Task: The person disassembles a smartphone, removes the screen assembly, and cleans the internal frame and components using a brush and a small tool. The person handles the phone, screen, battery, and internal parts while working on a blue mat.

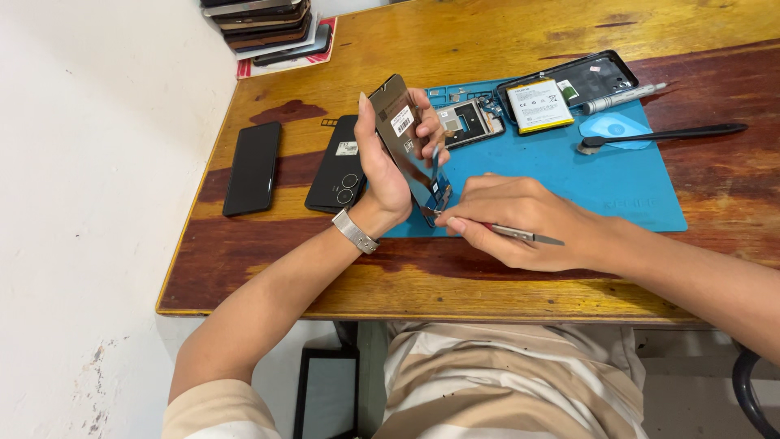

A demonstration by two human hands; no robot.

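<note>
A wooden surface (504, 41) carries a blue repair mat (601, 175). Above the mat's left edge, the left hand (382, 167) has its fingers grasping a tilted phone display panel (402, 134). Just right of it, over the mat's near edge, the right hand (520, 219) pinches metal tweezers (524, 236) at the panel's lower end.

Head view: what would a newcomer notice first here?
At centre, the left hand holds a detached phone screen panel upright over the blue work mat, while the right hand works metal tweezers at its lower edge. Behind, an opened phone with a yellow-edged battery lies on the mat; two dark phones rest on the wooden table at left.
</note>
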